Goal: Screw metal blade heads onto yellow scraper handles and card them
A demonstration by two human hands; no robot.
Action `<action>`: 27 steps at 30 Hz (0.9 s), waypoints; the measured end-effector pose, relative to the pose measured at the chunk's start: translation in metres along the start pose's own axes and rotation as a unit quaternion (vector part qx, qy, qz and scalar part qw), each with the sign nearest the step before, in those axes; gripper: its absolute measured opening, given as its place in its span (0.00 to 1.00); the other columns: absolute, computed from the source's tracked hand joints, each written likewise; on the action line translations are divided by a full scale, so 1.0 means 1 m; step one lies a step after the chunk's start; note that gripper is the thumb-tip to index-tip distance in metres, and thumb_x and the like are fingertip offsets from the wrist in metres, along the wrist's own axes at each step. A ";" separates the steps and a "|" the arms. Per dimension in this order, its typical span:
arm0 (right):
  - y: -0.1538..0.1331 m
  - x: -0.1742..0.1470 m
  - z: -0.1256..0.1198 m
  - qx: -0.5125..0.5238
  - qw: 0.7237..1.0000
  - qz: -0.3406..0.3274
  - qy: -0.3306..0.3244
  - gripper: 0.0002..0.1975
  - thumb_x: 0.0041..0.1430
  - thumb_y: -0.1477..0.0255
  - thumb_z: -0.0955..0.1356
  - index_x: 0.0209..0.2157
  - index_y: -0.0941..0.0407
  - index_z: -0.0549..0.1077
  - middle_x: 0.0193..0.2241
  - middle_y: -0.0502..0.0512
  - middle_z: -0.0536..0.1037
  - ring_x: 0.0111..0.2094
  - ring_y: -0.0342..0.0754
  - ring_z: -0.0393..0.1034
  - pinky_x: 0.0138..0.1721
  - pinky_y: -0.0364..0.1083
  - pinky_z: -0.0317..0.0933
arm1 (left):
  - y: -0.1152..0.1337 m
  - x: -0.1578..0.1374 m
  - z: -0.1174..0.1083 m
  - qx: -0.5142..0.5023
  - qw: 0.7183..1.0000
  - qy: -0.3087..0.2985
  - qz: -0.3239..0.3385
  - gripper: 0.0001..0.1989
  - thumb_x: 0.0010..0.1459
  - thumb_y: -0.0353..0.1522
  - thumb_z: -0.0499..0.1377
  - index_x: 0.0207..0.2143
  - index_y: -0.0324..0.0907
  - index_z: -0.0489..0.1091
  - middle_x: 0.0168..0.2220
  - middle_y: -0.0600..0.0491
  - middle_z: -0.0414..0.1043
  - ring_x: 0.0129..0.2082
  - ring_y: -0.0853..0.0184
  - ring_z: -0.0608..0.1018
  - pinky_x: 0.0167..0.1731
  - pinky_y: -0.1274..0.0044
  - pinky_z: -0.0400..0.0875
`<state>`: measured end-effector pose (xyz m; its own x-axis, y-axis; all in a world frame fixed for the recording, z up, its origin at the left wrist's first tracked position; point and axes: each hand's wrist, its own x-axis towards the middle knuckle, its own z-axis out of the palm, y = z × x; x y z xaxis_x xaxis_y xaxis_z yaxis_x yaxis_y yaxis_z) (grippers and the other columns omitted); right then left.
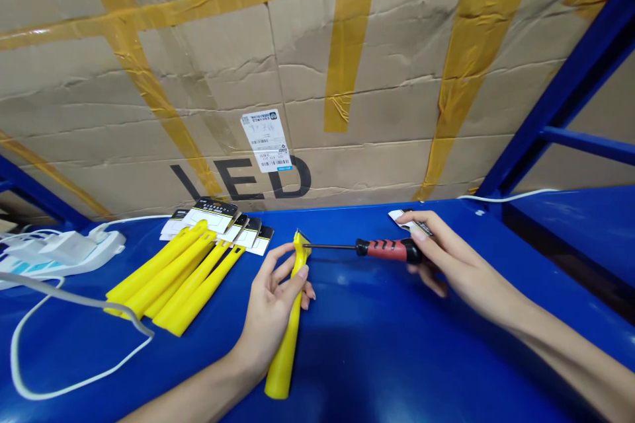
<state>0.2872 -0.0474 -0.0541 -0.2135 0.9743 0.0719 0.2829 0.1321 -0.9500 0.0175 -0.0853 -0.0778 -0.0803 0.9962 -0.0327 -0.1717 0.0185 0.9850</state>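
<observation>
At the far left of the blue counter, a white power strip carries plugs, and a pale cable loops in front of it. A blue post stands behind the strip. Next along, several yellow-handled tools lie side by side in a slanting row, their wide ends toward me and black-and-white cards at their far ends. Behind the counter rises a cardboard box bound with yellow tape, printed "LED" in black, with a white shipping label partly over the lettering.

In front of the box, at the middle, my left hand grips another yellow tool near its upper end, thumb on the near side and fingers curled around it; its wide end points toward me. The shaft of a screwdriver runs level from the right to the head of this tool, where the tip meets it. My right hand is bent around the butt of the red-and-black handle. A small card shows at my right forefinger; I cannot tell whether I pinch it. Farther right, a thin white cable passes the foot of a blue upright.
</observation>
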 end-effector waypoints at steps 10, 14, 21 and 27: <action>0.001 0.002 0.005 0.002 0.998 -0.003 0.059 0.17 0.68 0.50 0.61 0.42 0.50 0.63 0.22 0.42 0.62 0.16 0.38 0.56 0.18 0.41 0.52 | 0.000 -0.001 0.000 0.003 1.000 -0.010 0.002 0.28 0.55 0.38 0.68 0.53 0.40 0.61 0.35 0.50 0.77 0.22 0.73 0.74 0.22 0.79 0.68; 0.005 0.004 0.001 0.091 0.995 -0.035 -0.036 0.19 0.64 0.56 0.68 0.51 0.47 0.61 0.33 0.49 0.73 0.29 0.45 0.72 0.31 0.47 0.67 | 0.000 0.000 0.001 0.001 1.000 0.006 0.011 0.28 0.54 0.38 0.69 0.52 0.39 0.62 0.34 0.51 0.77 0.21 0.73 0.74 0.22 0.80 0.68; 0.006 0.006 0.004 0.023 0.999 -0.021 0.022 0.16 0.68 0.52 0.61 0.41 0.50 0.62 0.20 0.42 0.63 0.16 0.39 0.57 0.19 0.41 0.53 | -0.001 0.001 0.001 -0.008 1.000 -0.005 0.020 0.27 0.53 0.38 0.69 0.50 0.39 0.62 0.31 0.52 0.78 0.21 0.72 0.74 0.21 0.80 0.67; 0.001 0.004 0.003 0.070 0.996 -0.059 -0.024 0.17 0.65 0.54 0.67 0.46 0.49 0.62 0.27 0.44 0.69 0.22 0.41 0.65 0.26 0.43 0.62 | -0.003 0.000 0.001 -0.014 1.000 -0.007 0.023 0.26 0.53 0.38 0.69 0.49 0.40 0.63 0.33 0.52 0.78 0.21 0.73 0.74 0.21 0.80 0.67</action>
<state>0.2842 -0.0439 -0.0557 -0.2837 0.9431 0.1733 0.1215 0.2146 -0.9691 0.0188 -0.0850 -0.0809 -0.0756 0.9970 0.0142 -0.1956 -0.0288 0.9803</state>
